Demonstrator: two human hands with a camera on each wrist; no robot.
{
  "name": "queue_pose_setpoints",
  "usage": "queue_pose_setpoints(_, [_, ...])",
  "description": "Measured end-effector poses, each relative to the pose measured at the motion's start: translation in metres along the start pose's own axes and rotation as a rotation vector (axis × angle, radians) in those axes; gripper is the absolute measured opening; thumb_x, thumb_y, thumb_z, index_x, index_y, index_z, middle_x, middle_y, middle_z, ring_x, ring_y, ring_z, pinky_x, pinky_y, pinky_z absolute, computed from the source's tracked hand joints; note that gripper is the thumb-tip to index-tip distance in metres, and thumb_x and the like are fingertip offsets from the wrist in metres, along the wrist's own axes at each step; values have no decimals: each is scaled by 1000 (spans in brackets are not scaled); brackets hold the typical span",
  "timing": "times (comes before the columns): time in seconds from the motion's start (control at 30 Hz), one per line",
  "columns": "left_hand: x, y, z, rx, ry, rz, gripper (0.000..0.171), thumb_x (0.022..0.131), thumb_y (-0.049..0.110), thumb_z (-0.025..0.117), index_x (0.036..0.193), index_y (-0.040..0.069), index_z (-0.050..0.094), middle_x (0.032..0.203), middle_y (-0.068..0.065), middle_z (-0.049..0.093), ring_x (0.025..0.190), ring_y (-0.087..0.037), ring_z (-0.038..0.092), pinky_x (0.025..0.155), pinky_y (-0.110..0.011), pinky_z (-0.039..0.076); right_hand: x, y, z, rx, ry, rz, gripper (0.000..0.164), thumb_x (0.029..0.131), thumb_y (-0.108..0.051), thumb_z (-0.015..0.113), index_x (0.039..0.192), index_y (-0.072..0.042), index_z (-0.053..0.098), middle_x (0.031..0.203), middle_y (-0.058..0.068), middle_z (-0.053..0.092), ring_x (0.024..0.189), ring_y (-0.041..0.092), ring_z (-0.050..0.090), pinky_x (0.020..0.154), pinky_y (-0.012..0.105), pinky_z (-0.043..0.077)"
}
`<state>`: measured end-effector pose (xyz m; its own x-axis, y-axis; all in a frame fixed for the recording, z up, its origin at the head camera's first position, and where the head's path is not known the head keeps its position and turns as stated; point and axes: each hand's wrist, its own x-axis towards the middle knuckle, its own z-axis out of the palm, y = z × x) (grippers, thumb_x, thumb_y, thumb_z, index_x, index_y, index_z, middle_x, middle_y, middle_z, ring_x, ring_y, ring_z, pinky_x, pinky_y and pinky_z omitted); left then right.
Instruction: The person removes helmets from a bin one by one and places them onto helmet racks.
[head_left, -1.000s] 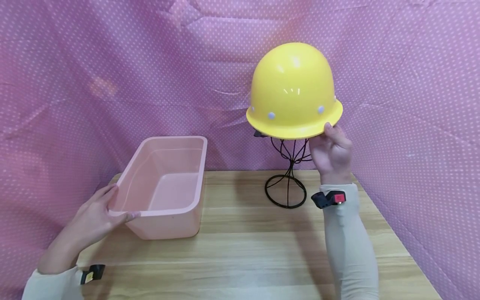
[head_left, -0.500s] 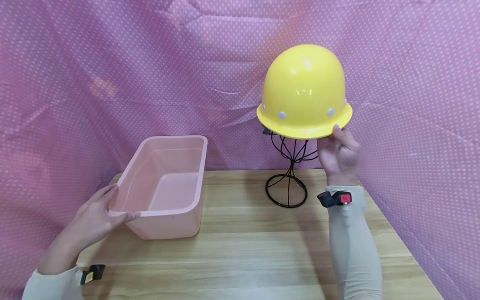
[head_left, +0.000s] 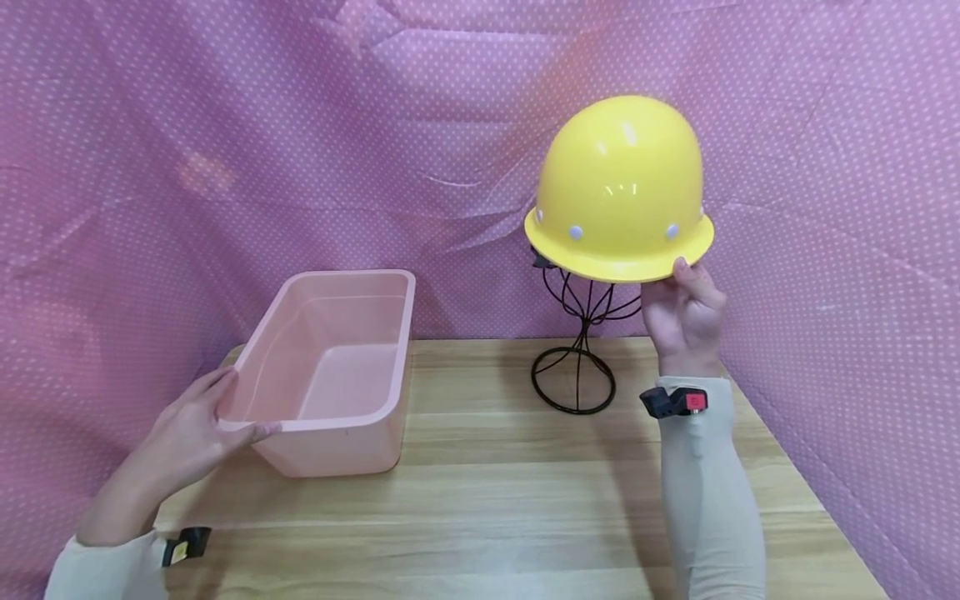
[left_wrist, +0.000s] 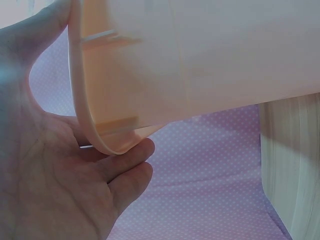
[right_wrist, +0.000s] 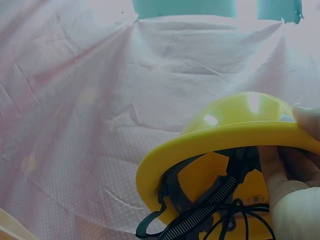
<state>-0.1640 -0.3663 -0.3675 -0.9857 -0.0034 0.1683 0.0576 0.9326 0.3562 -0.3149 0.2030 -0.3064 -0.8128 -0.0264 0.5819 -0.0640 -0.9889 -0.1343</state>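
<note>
A yellow hard hat (head_left: 621,183) is held up at the right by my right hand (head_left: 684,325), its thumb on top of the brim and its fingers underneath. Below the hat stands a black wire stand (head_left: 583,325) with a round base; its upper part is inside or behind the hat. In the right wrist view, black straps (right_wrist: 195,220) hang inside the hat, and wires of the stand show beneath. My left hand (head_left: 183,433) grips the near left corner of a pink plastic tub (head_left: 397,367), with its thumb and fingers spread along the rim (left_wrist: 82,110).
A wooden table (head_left: 480,517) bears the tub at the left and the wire stand at the back right. Pink dotted cloth (head_left: 450,167) hangs behind and along both sides. Each wrist wears a small black camera, such as the right wrist camera (head_left: 673,402).
My right hand has shifted the hard hat to the right and slightly down, over the wire stand. The left hand and the tub have stayed in place.
</note>
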Motion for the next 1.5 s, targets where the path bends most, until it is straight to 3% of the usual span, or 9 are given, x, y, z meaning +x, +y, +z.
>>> queue_pose_setpoints(0.47, [-1, -1, 3, -13, 40, 29, 110, 83, 57, 75, 154, -12, 28, 155, -36, 33, 134, -65, 37, 104, -78, 33, -14, 1, -13, -15, 19, 1, 67, 94, 15, 43, 157, -1, 30, 147, 18, 56, 135, 32, 56, 127, 37, 30])
queue_pose_setpoints(0.73, [-2, -3, 4, -17, 67, 47, 109, 82, 55, 77, 152, -13, 30, 154, -38, 34, 136, -63, 35, 105, -77, 32, -23, 2, -20, 14, 37, 15, 69, 94, 15, 41, 159, -5, 29, 162, 11, 40, 148, 29, 44, 129, 36, 26])
queue_pose_setpoints(1.0, [-2, -2, 3, -17, 56, 38, 109, 84, 57, 75, 154, -12, 27, 156, -37, 32, 138, -63, 33, 106, -77, 31, -30, 3, -26, 46, 57, 17, 68, 93, 17, 44, 157, -4, 32, 152, 15, 52, 138, 32, 54, 126, 36, 31])
queue_pose_setpoints(1.23, [-1, -3, 3, -20, 62, 38, 109, 83, 56, 75, 154, -12, 28, 156, -37, 32, 138, -62, 33, 106, -77, 31, -40, 10, -35, 38, 72, 45, 71, 94, 16, 43, 159, -9, 30, 162, 7, 41, 147, 27, 45, 126, 35, 31])
queue_pose_setpoints(1.5, [0, -3, 4, -25, 53, 40, 107, 85, 56, 74, 153, -12, 28, 155, -37, 32, 139, -62, 33, 107, -76, 30, -50, 14, -41, 20, 88, 55, 69, 96, 15, 39, 159, -11, 29, 164, 5, 38, 147, 25, 45, 125, 35, 33])
